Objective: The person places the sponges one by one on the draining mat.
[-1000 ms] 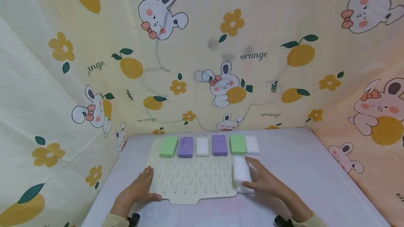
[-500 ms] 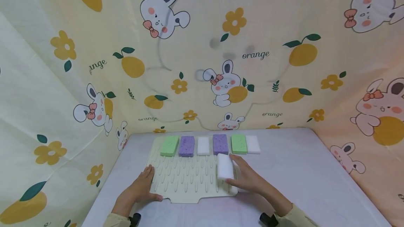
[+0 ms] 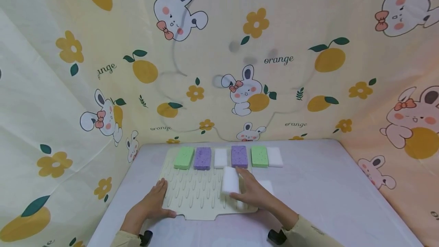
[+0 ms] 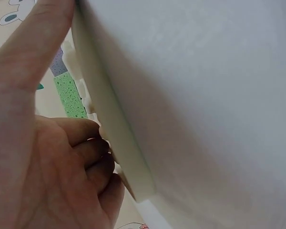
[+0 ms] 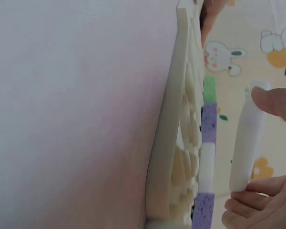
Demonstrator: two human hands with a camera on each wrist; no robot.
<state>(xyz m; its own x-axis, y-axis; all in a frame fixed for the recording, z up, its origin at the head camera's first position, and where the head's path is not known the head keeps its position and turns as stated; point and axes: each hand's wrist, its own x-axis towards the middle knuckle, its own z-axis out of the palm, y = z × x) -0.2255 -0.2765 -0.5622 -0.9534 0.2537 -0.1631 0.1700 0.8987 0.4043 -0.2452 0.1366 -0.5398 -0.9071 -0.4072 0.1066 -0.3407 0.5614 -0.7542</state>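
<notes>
My right hand [image 3: 252, 190] pinches a white sponge [image 3: 230, 180] between thumb and fingers, over the right part of a cream ridged board [image 3: 197, 210]. The right wrist view shows this sponge gripped at its two ends, raised above the board's ridges. At the board's front left corner my left hand [image 3: 153, 203] rests with fingers along the side edge and thumb stretched at the front edge. Along the board's back stand a green sponge [image 3: 184, 158], a purple sponge [image 3: 202, 158], a white one, another purple sponge [image 3: 239, 157] and another green sponge [image 3: 259, 156].
Off the board's back right corner lies a white sponge [image 3: 275, 157]. Another white sponge [image 3: 266, 186] on the table is partly hidden behind my right hand. A patterned cloth [image 3: 212, 48] with rabbits and oranges rises behind and beside the white table [image 3: 319, 197].
My right hand has carried the white sponge leftward from beside the board's right edge to over the board, uncovering another white sponge there. The left hand has stayed on the board.
</notes>
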